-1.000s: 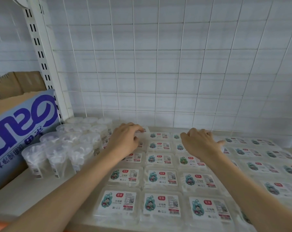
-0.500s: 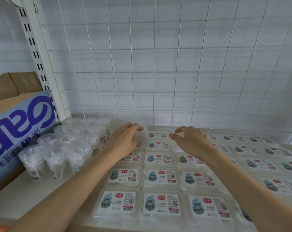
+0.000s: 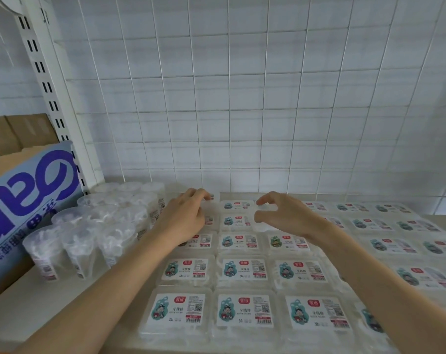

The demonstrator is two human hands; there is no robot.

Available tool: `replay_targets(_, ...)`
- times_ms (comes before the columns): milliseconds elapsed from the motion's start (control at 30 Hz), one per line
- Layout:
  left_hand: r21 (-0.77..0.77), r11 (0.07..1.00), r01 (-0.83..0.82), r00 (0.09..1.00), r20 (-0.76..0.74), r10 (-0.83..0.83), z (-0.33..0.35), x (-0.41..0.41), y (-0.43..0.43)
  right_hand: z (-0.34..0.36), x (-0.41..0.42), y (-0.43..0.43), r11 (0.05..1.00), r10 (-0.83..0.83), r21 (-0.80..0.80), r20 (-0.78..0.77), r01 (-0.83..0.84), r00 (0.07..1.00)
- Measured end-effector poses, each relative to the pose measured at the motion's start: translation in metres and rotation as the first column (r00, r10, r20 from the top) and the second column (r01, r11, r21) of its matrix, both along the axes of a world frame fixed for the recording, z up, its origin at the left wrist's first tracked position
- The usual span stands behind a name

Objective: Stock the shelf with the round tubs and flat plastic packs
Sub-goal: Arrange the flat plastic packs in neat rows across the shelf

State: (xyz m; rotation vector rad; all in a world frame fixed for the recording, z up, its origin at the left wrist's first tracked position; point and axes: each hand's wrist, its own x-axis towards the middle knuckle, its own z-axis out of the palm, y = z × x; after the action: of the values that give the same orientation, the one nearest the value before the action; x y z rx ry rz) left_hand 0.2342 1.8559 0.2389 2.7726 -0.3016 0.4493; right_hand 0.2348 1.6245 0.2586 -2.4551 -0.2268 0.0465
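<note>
Head view: the shelf (image 3: 37, 311) carries two sorts of stock. The tubs (image 3: 101, 226), clear and round with white contents, stand upright in a tight cluster at its left end, beside a blue-and-white box (image 3: 30, 200) that leans at the far left. The packs (image 3: 243, 270) lie flat, labels up, in close rows and columns from just right of the tubs across to the right edge, and from the front lip back to the wire grid (image 3: 242, 98). A slotted white post (image 3: 50, 85) rises behind the box.

Both forearms reach in from the bottom towards the back rows. The left hand (image 3: 183, 218) lies palm down over the rear of the leftmost column of packs, its heel near the nearest tubs. Its fingers are bent, and the fingertips (image 3: 204, 196) come down on the corner pack (image 3: 212, 198), of which only a strip of label shows. Whether they grip that pack or merely rest on it cannot be told.

The right hand (image 3: 288, 215) hovers palm down over the rear of the third column. Its thumb and forefinger are parted in a wide C and curve round the left end of a clear pack (image 3: 266, 209) in the back row; the other fingers are hidden behind the hand.
</note>
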Motion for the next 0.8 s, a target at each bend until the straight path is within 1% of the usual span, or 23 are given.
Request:
replay_targets(100,0.013,1.000,0.001,1.000,-0.010,-0.001,0.000,-0.002,-0.003,0.000,-0.002,0.001,0.999,0.039,-0.026,0.010,-0.038,0.999)
replay_targets(233,0.023,1.000,-0.003,1.000,-0.005,0.004,0.001,-0.004,-0.003,-0.004,-0.001,0.000,0.997,0.029,-0.080,0.062,-0.024,0.998)
replay_targets(400,0.029,0.999,-0.018,1.000,0.000,0.018,0.000,-0.004,-0.006,0.001,-0.004,-0.002,0.993,0.093,-0.074,0.005,-0.092,0.996)
replay_targets(500,-0.067,0.998,0.019,0.998,0.055,-0.015,0.001,-0.004,-0.010,0.005,-0.004,-0.003,0.991,0.131,-0.005,-0.049,-0.132,0.990)
replay_targets(567,-0.200,0.976,0.085,0.994,0.091,-0.068,0.002,-0.005,-0.014,0.006,-0.005,-0.005,0.987,0.154,0.047,-0.063,-0.152,0.986)
replay_targets(633,-0.313,0.940,0.138,0.989,0.090,-0.116,0.003,-0.007,-0.018,0.006,-0.005,-0.006,0.984,0.166,0.069,-0.041,-0.163,0.985)
replay_targets(733,-0.339,0.923,0.182,0.983,0.073,-0.167,0.002,-0.012,-0.024,0.005,-0.005,-0.005,0.983,0.162,0.088,0.025,-0.164,0.986)
replay_targets(800,-0.332,0.923,0.193,0.981,0.043,-0.189,0.001,-0.015,-0.028,0.004,-0.004,-0.004,0.978,0.145,0.140,0.090,-0.156,0.985)
